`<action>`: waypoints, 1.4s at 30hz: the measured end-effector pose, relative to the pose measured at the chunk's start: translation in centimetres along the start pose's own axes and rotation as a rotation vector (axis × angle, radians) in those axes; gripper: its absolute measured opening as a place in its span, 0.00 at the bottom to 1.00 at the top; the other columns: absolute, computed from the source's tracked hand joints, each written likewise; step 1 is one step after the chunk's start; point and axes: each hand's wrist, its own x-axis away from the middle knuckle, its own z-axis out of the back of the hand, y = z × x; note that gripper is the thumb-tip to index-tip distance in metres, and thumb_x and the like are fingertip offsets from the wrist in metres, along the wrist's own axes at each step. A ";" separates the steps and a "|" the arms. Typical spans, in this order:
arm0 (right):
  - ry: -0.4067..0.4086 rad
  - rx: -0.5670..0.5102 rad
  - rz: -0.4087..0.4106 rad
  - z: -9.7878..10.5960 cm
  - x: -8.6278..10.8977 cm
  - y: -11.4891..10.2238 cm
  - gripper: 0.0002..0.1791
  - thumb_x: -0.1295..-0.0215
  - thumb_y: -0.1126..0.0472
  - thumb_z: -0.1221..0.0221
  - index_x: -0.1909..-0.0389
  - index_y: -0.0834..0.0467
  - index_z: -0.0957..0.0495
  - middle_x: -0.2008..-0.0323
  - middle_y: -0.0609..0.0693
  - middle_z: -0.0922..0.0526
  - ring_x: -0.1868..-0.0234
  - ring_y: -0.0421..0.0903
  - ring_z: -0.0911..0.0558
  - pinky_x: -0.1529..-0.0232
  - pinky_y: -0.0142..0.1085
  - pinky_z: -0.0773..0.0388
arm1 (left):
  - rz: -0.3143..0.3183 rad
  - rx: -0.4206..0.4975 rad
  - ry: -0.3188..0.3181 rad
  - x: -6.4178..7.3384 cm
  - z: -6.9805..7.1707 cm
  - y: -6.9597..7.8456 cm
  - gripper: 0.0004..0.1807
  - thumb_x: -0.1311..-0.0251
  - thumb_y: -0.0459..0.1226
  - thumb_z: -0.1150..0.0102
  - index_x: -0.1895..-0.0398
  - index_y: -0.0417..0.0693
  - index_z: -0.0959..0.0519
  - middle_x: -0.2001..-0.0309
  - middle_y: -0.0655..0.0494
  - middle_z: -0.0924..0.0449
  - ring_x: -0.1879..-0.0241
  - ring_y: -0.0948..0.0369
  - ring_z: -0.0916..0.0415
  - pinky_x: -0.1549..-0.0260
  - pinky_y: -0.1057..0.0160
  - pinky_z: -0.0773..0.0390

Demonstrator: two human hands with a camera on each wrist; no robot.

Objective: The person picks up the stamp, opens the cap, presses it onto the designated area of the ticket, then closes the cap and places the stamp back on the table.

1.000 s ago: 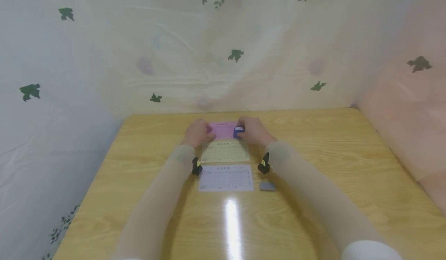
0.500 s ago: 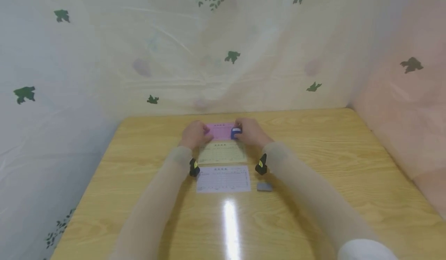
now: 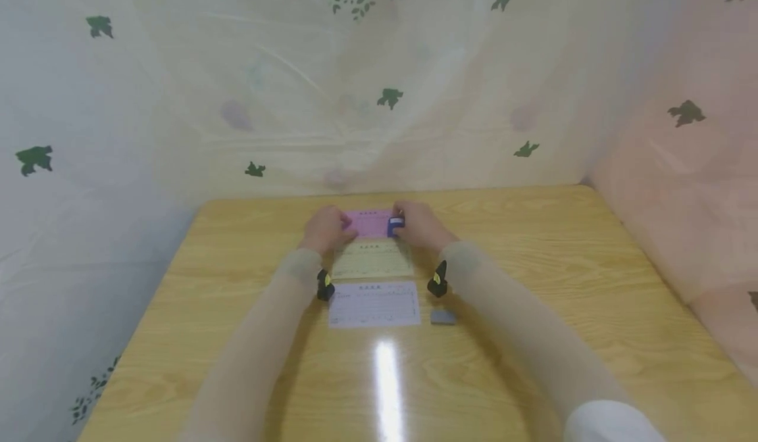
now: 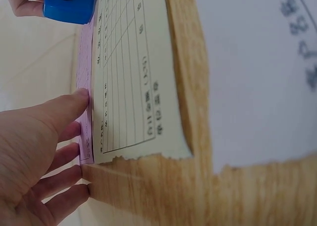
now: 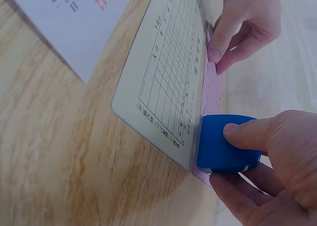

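Observation:
A pink printed slip (image 3: 368, 223) lies at the far end of a column of slips, above a pale yellow slip (image 3: 373, 261) and a white slip (image 3: 374, 304). At its left end my left hand (image 3: 326, 227) touches the pink slip with extended thumb and fingers, seen closely in the left wrist view. On its right end sits a blue block-shaped stamp (image 5: 225, 141), which my right hand (image 3: 422, 223) grips between thumb and fingers. The stamp's underside is hidden. A small grey flat piece (image 3: 443, 317) lies right of the white slip.
The wood-grain table (image 3: 533, 264) extends to both sides of the slips. Behind it hangs a pale curtain (image 3: 331, 126) with leaf and bird prints. Glare from a light (image 3: 387, 383) streaks the near tabletop.
The head view has shifted slightly, so the table and slips appear further left. Both hands keep their places on the pink slip, the right one still gripping the stamp.

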 end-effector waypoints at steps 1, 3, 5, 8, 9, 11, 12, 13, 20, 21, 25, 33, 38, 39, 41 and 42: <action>0.002 0.000 0.002 0.0 -0.1 0.0 0.12 0.29 0.65 0.34 0.49 0.61 0.21 0.47 0.61 0.13 0.44 0.58 0.14 0.37 0.50 0.15 | 0.004 -0.006 -0.001 0.0 0.1 0.0 0.26 0.32 0.46 0.29 0.37 0.42 0.18 0.34 0.43 0.17 0.33 0.44 0.21 0.27 0.44 0.25; 0.009 -0.005 -0.001 -0.1 0.0 0.0 0.11 0.30 0.66 0.34 0.49 0.61 0.21 0.47 0.61 0.13 0.44 0.58 0.14 0.37 0.50 0.15 | 0.000 -0.013 -0.007 -0.1 0.1 0.1 0.26 0.32 0.47 0.30 0.36 0.42 0.18 0.34 0.43 0.17 0.32 0.44 0.21 0.26 0.44 0.25; 0.020 -0.004 -0.002 -0.1 0.0 0.1 0.11 0.30 0.66 0.34 0.50 0.61 0.21 0.47 0.61 0.13 0.44 0.58 0.14 0.37 0.50 0.15 | -0.004 -0.018 -0.010 -0.1 0.2 0.1 0.26 0.32 0.47 0.30 0.36 0.42 0.18 0.34 0.43 0.17 0.32 0.44 0.21 0.26 0.44 0.26; 0.025 -0.016 0.007 -0.2 0.1 0.1 0.11 0.30 0.66 0.34 0.49 0.61 0.21 0.47 0.61 0.13 0.44 0.58 0.14 0.37 0.50 0.15 | 0.002 -0.004 -0.014 0.0 0.2 0.0 0.26 0.31 0.47 0.30 0.37 0.42 0.18 0.34 0.43 0.17 0.32 0.43 0.21 0.26 0.43 0.26; 0.026 -0.019 0.011 -0.2 0.1 0.1 0.11 0.29 0.66 0.34 0.49 0.61 0.21 0.47 0.61 0.13 0.44 0.58 0.14 0.36 0.50 0.16 | 0.006 0.000 -0.015 0.0 0.2 0.0 0.26 0.31 0.47 0.30 0.37 0.42 0.18 0.34 0.43 0.17 0.32 0.43 0.21 0.26 0.43 0.26; 0.029 -0.026 0.018 -0.2 0.2 0.1 0.11 0.30 0.66 0.34 0.49 0.61 0.21 0.47 0.61 0.13 0.43 0.59 0.14 0.36 0.51 0.16 | 0.011 -0.002 -0.014 0.0 0.2 0.0 0.26 0.32 0.47 0.30 0.37 0.43 0.17 0.34 0.43 0.17 0.32 0.43 0.21 0.26 0.43 0.26; 0.030 -0.031 0.021 -0.2 0.2 0.0 0.11 0.30 0.67 0.34 0.49 0.61 0.21 0.47 0.61 0.13 0.43 0.59 0.14 0.35 0.51 0.16 | 0.012 -0.001 -0.012 0.0 0.2 0.0 0.26 0.32 0.47 0.30 0.37 0.43 0.17 0.34 0.43 0.17 0.32 0.43 0.21 0.27 0.43 0.26; 0.033 -0.028 0.023 -0.2 0.2 0.0 0.11 0.30 0.66 0.35 0.49 0.61 0.21 0.47 0.61 0.13 0.43 0.59 0.14 0.35 0.51 0.16 | 0.009 -0.005 -0.011 0.0 0.1 0.0 0.26 0.32 0.47 0.30 0.37 0.43 0.17 0.34 0.43 0.17 0.32 0.43 0.21 0.27 0.42 0.26; 0.049 -0.064 -0.004 0.0 0.2 0.0 0.10 0.29 0.66 0.36 0.50 0.58 0.21 0.51 0.56 0.13 0.47 0.55 0.14 0.39 0.48 0.15 | -0.002 -0.020 -0.013 -0.1 0.1 -0.1 0.26 0.32 0.48 0.30 0.37 0.43 0.17 0.34 0.43 0.17 0.32 0.43 0.22 0.26 0.43 0.26; 0.053 -0.085 -0.011 0.2 0.2 0.0 0.09 0.28 0.66 0.36 0.51 0.57 0.22 0.52 0.54 0.14 0.48 0.54 0.14 0.40 0.47 0.14 | -0.003 -0.023 -0.012 -0.1 0.1 0.0 0.26 0.31 0.48 0.30 0.37 0.43 0.17 0.34 0.44 0.16 0.32 0.43 0.22 0.26 0.43 0.26; 0.063 -0.152 -0.026 1.0 0.6 -0.3 0.09 0.28 0.65 0.36 0.52 0.54 0.23 0.55 0.50 0.15 0.51 0.50 0.15 0.44 0.45 0.14 | -0.007 -0.028 -0.011 -0.1 0.1 -0.1 0.25 0.31 0.47 0.31 0.37 0.43 0.17 0.34 0.44 0.17 0.32 0.43 0.22 0.27 0.42 0.26; 0.075 -0.099 0.030 1.8 0.8 -0.4 0.10 0.30 0.66 0.35 0.51 0.58 0.22 0.53 0.54 0.14 0.51 0.53 0.15 0.44 0.46 0.13 | -0.024 -0.044 0.004 0.1 0.2 -0.4 0.25 0.31 0.48 0.31 0.38 0.42 0.17 0.35 0.44 0.16 0.33 0.43 0.21 0.27 0.43 0.25; 0.083 -0.088 0.040 1.5 0.9 0.4 0.10 0.32 0.66 0.34 0.53 0.59 0.21 0.54 0.55 0.14 0.52 0.54 0.14 0.45 0.47 0.13 | -0.032 -0.047 0.002 0.2 0.1 -0.4 0.26 0.31 0.48 0.30 0.37 0.44 0.17 0.35 0.45 0.16 0.32 0.44 0.21 0.27 0.43 0.25; 0.086 -0.085 0.036 1.5 0.9 0.6 0.10 0.31 0.67 0.34 0.52 0.59 0.21 0.54 0.55 0.14 0.52 0.54 0.14 0.45 0.47 0.13 | -0.038 -0.048 0.002 0.2 0.1 -0.4 0.26 0.32 0.49 0.30 0.37 0.44 0.17 0.35 0.45 0.16 0.32 0.44 0.22 0.27 0.43 0.26; 0.087 -0.092 0.024 1.5 1.1 0.8 0.10 0.31 0.67 0.34 0.52 0.59 0.21 0.53 0.56 0.13 0.50 0.55 0.14 0.43 0.48 0.14 | -0.039 -0.036 0.000 0.2 0.1 -0.4 0.27 0.32 0.49 0.30 0.36 0.45 0.17 0.34 0.46 0.16 0.32 0.45 0.22 0.26 0.44 0.26; 0.084 -0.095 0.016 1.6 1.1 0.8 0.10 0.30 0.66 0.34 0.51 0.59 0.21 0.53 0.56 0.13 0.49 0.55 0.14 0.42 0.48 0.14 | -0.039 -0.022 0.002 0.3 0.1 -0.4 0.27 0.32 0.49 0.30 0.36 0.45 0.17 0.34 0.46 0.17 0.31 0.45 0.22 0.26 0.43 0.26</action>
